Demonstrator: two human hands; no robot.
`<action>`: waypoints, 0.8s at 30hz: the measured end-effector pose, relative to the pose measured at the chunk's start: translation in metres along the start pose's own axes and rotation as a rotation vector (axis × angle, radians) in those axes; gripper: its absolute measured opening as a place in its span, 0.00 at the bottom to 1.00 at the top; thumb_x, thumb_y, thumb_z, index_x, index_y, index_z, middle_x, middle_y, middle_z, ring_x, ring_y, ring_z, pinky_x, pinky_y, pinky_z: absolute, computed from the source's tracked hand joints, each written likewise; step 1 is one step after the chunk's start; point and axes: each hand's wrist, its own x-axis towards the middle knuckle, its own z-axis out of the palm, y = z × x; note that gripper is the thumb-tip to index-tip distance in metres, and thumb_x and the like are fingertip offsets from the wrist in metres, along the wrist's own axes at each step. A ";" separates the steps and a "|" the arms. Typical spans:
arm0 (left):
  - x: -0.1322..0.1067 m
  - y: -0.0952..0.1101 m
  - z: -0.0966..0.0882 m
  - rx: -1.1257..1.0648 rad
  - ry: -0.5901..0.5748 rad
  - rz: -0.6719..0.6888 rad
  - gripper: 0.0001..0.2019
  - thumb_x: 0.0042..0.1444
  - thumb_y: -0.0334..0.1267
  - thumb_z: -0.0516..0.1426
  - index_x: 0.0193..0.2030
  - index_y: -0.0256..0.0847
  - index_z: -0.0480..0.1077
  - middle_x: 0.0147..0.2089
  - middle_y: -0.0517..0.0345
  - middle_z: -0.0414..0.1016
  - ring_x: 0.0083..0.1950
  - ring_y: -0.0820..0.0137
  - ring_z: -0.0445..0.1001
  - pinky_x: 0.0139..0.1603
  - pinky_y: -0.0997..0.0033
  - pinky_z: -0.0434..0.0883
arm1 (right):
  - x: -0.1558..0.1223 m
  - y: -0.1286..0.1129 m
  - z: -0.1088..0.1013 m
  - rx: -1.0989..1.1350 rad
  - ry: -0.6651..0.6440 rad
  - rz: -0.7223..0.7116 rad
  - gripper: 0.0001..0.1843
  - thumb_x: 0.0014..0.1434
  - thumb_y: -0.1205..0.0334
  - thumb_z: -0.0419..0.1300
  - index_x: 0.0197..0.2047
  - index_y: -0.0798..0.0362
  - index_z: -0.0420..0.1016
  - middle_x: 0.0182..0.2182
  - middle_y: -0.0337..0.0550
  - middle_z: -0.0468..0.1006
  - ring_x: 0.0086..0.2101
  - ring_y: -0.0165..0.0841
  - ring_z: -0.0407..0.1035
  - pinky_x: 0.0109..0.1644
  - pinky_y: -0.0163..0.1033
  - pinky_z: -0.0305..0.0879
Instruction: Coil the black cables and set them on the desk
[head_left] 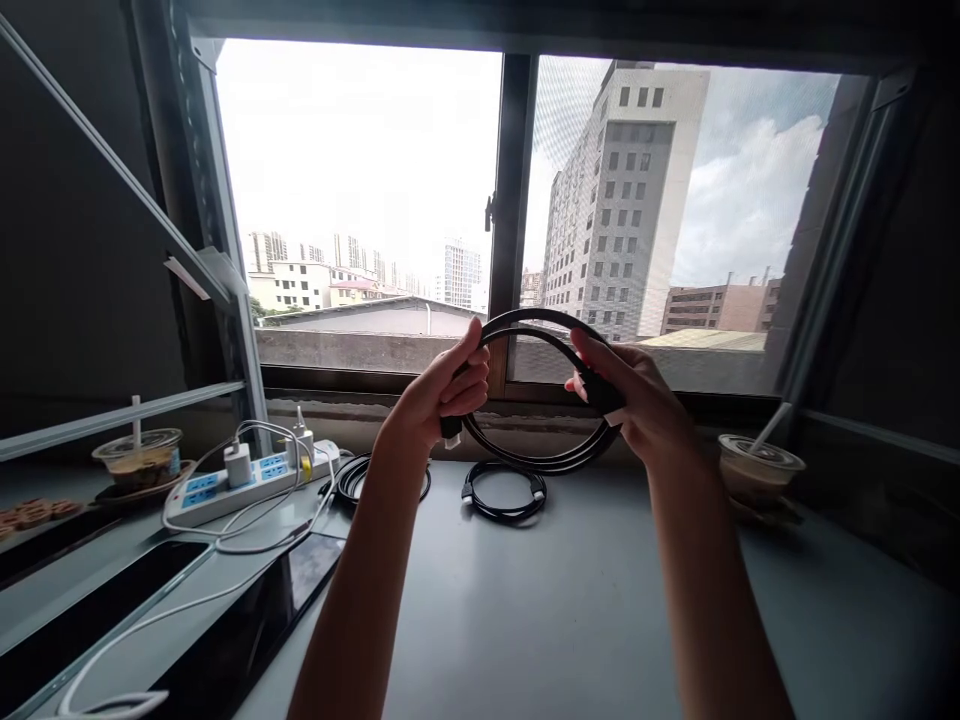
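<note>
I hold a black cable [536, 325] wound into a round coil, raised above the grey desk [570, 610] in front of the window. My left hand [442, 395] is closed on the coil's left side, fingers wrapped round the strands near a plug end. My right hand [626, 395] grips the coil's right side, fingers curled over it. Below the coil, two smaller coiled black cables lie on the desk: one in the middle [504, 492] and one further left [360, 478].
A white power strip [251, 478] with a white charger and white cords lies at the left. A dark phone [319, 560] lies near it. Lidded drink cups with straws stand at the far left [139, 458] and at the right [757, 465]. The window frame [514, 220] is behind.
</note>
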 end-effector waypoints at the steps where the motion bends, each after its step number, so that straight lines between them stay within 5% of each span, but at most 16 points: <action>1: -0.001 0.001 0.001 -0.010 0.013 -0.008 0.22 0.60 0.48 0.50 0.19 0.39 0.54 0.11 0.72 0.38 0.12 0.85 0.38 0.12 0.81 0.40 | 0.000 0.000 0.000 -0.020 -0.009 -0.022 0.22 0.46 0.43 0.65 0.21 0.55 0.71 0.15 0.35 0.64 0.17 0.25 0.61 0.20 0.31 0.60; 7: 0.001 0.006 0.008 -0.111 0.205 0.092 0.20 0.59 0.44 0.53 0.20 0.40 0.51 0.12 0.72 0.40 0.12 0.85 0.40 0.12 0.81 0.41 | -0.001 0.002 0.006 -0.368 0.129 -0.418 0.25 0.49 0.50 0.66 0.50 0.49 0.70 0.37 0.42 0.75 0.28 0.32 0.70 0.34 0.38 0.68; 11: 0.003 0.005 0.009 -0.172 0.209 0.085 0.21 0.61 0.44 0.51 0.20 0.41 0.49 0.12 0.72 0.39 0.12 0.85 0.40 0.12 0.82 0.42 | 0.000 0.008 0.009 -0.595 0.242 -0.691 0.14 0.55 0.59 0.63 0.45 0.47 0.72 0.40 0.41 0.74 0.37 0.34 0.70 0.44 0.38 0.65; 17: 0.005 0.001 0.006 -0.034 0.266 0.111 0.20 0.60 0.45 0.52 0.21 0.40 0.50 0.13 0.72 0.42 0.12 0.85 0.43 0.12 0.83 0.43 | 0.005 0.020 0.005 -0.817 0.268 -0.564 0.13 0.59 0.53 0.59 0.45 0.48 0.72 0.34 0.39 0.77 0.31 0.35 0.70 0.36 0.37 0.63; 24: 0.004 0.004 -0.005 0.059 0.259 0.059 0.18 0.61 0.42 0.51 0.22 0.39 0.55 0.12 0.72 0.44 0.11 0.84 0.45 0.12 0.82 0.43 | 0.009 0.027 0.005 -0.764 0.195 -0.496 0.12 0.60 0.54 0.56 0.46 0.47 0.70 0.31 0.37 0.76 0.31 0.34 0.72 0.31 0.34 0.64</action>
